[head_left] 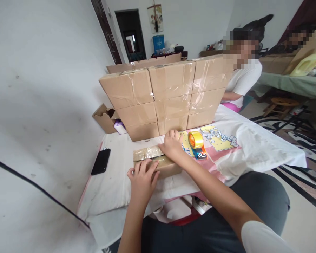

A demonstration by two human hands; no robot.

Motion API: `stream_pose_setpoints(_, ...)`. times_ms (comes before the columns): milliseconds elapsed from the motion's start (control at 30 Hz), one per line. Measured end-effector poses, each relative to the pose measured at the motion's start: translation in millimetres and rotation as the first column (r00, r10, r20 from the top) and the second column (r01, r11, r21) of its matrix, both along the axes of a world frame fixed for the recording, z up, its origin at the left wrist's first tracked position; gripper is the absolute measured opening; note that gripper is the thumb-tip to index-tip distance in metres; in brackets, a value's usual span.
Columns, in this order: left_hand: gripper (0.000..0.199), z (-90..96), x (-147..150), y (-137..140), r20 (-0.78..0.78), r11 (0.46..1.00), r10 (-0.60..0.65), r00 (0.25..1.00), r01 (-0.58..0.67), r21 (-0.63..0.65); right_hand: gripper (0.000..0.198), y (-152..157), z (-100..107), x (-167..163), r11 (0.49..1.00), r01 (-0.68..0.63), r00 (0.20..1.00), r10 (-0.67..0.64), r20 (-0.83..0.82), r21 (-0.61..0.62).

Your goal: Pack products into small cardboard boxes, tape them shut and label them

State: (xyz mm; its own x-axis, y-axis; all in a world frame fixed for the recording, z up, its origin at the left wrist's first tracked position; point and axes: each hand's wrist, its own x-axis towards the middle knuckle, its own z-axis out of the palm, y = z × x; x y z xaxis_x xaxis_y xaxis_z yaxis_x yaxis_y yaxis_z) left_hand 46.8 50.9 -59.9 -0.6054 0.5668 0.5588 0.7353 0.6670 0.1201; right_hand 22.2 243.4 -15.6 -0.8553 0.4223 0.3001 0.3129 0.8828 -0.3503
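A small cardboard box (170, 171) lies on the cloth-covered table in front of me, with clear tape on its top and a dark gap along the top between the flaps. My left hand (143, 174) grips the near left part, fingers spread over the top edge and the thumb by the front side. Curled over the far right part of the same box is my right hand (171, 144), its fingertips partly hidden. Just right of it, a roll of yellow tape (196, 140) sits in a blue and orange tape dispenser (201, 153).
Taped cardboard boxes (172, 93) form a wall, three across and three high, behind my hands. A black phone (101, 161) lies at the left near the wall. An open carton (105, 119) stands behind it. Another person (249, 75) sits beyond the table at right.
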Motion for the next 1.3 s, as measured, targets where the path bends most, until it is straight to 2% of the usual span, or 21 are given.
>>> stream_pose_setpoints(100,0.03,1.1,3,5,-0.026,0.998,-0.054,0.998,0.055,0.027,0.033,52,10,13,0.996,0.076,0.995,-0.073,-0.068,0.042)
stream_pose_setpoints(200,0.033,3.2,7,14,-0.021,0.994,-0.108,0.994,0.108,0.015,0.033,123,2,41,0.98,0.2,0.961,-0.201,-0.189,-0.024)
stream_pose_setpoints(267,0.035,3.1,8,21,-0.035,0.993,-0.115,0.993,0.115,-0.014,0.036,164,-15,62,0.958,0.246,0.925,-0.278,-0.258,-0.148)
stream_pose_setpoints(367,0.043,-1.8,7,31,-0.089,0.991,-0.115,0.989,0.108,-0.078,0.04,198,-48,83,0.893,0.145,0.93,-0.27,-0.25,-0.427)
stream_pose_setpoints(467,0.049,-9.3,4,37,-0.154,0.991,-0.102,0.983,0.087,-0.103,0.049,194,-77,83,0.812,0.044,0.967,-0.181,-0.18,-0.582)
stream_pose_setpoints(533,0.051,-13.0,1,37,-0.171,0.99,-0.107,0.979,0.089,-0.107,0.06,180,-88,76,0.811,0.039,0.977,-0.152,-0.146,-0.584)
stream_pose_setpoints(600,0.052,-15.0,-1,35,-0.173,0.988,-0.121,0.978,0.101,-0.119,0.071,169,-93,69,0.84,0.055,0.979,-0.15,-0.135,-0.54)
stream_pose_setpoints(667,0.052,-15.8,-2,33,-0.183,0.987,-0.128,0.975,0.108,-0.118,0.072,166,-93,67,0.868,0.079,0.973,-0.174,-0.151,-0.49)
stream_pose_setpoints(800,0.054,-17.0,-1,32,-0.22,0.984,-0.162,0.962,0.141,-0.105,0.067,186,-87,71,0.865,0.163,0.948,-0.271,-0.168,-0.475)
stream_pose_setpoints(900,0.052,-18.0,0,34,-0.249,0.984,-0.169,0.954,0.148,-0.101,0.067,203,-81,73,0.857,0.238,0.939,-0.323,-0.116,-0.458)
stream_pose_setpoints(1000,0.044,-16.0,-1,32,-0.259,0.988,-0.134,0.957,0.109,-0.111,0.065,201,-72,75,0.879,0.32,0.907,-0.392,-0.152,-0.354)
stream_pose_setpoints(1067,0.04,-11.6,-2,29,-0.253,0.989,-0.107,0.962,0.078,-0.124,0.06,188,-67,78,0.931,0.288,0.897,-0.345,-0.277,-0.226)
stream_pose_setpoints(1133,0.038,-5.9,0,28,-0.26,0.991,-0.074,0.963,0.042,-0.124,0.051,169,-66,82,0.974,0.128,0.919,-0.187,-0.348,-0.186)
stream_pose_setpoints(1167,0.038,-3.7,4,30,-0.275,0.994,-0.052,0.96,0.024,-0.104,0.048,160,-69,83,0.97,0.032,0.931,-0.116,-0.345,-0.241)
stream_pose_setpoints(1200,0.039,-2.9,10,35,-0.284,0.997,-0.049,0.957,0.032,-0.063,0.045,150,-74,84,0.943,-0.041,0.943,-0.073,-0.324,-0.332)
stream_pose_setpoints(1267,0.038,-7.5,29,54,-0.247,0.984,-0.129,0.96,0.154,0.086,0.045,135,-88,82,0.852,-0.082,0.964,-0.065,-0.259,-0.517)
stream_pose_setpoints(1300,0.037,-13.6,40,68,-0.201,0.946,-0.232,0.952,0.268,0.18,0.047,129,-96,80,0.812,-0.067,0.97,-0.084,-0.23,-0.579)
